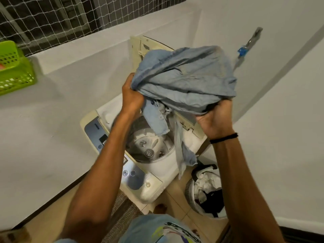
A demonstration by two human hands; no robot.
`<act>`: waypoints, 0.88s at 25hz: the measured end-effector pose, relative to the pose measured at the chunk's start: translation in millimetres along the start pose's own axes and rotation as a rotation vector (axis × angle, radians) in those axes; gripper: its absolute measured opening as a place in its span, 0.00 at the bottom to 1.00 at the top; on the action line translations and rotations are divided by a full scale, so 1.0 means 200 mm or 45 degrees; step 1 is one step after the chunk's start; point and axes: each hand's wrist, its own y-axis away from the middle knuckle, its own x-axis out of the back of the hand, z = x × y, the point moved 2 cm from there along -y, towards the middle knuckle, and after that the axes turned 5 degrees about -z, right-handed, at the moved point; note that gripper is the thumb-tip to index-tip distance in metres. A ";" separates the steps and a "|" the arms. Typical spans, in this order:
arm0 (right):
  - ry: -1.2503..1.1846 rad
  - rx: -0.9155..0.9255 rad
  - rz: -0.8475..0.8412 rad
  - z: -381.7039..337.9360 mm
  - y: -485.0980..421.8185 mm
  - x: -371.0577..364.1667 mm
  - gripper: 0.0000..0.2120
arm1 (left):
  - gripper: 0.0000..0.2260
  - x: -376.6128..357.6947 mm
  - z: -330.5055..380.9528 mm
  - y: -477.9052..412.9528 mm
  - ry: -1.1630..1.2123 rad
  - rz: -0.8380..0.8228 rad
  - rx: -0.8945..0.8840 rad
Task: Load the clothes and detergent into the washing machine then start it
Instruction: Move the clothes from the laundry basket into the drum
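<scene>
A bundled light-blue denim garment (184, 79) hangs in the air above the top-loading washing machine (154, 183). My left hand (131, 95) grips its left edge. My right hand (215, 116) holds the bundle from below on the right. Loose parts of the garment dangle down over the open drum (149, 146), whose grey agitator plate shows. The machine's lid (140, 44) stands open behind the garment. The blue control panel (129, 174) runs along the machine's near-left side.
A laundry basket (208, 192) with white and dark clothes stands on the tiled floor right of the machine. A green plastic basket (14, 67) sits on the ledge at far left. White walls close in on both sides. A tap (252, 39) is on the right wall.
</scene>
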 end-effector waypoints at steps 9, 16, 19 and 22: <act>0.658 -0.714 0.268 0.72 -0.39 0.35 0.20 | 0.11 0.22 -0.53 0.05 0.303 0.168 0.490; 0.584 -0.720 0.427 1.03 -0.46 0.56 0.14 | 0.34 0.26 -0.98 0.15 0.294 0.212 0.881; 0.887 -0.883 0.422 1.05 -0.40 0.64 0.05 | 0.44 0.27 -1.07 0.21 0.121 0.116 1.044; 1.193 -1.027 0.285 1.07 -0.31 0.71 0.11 | 0.38 0.26 -1.13 0.29 -0.007 0.223 1.177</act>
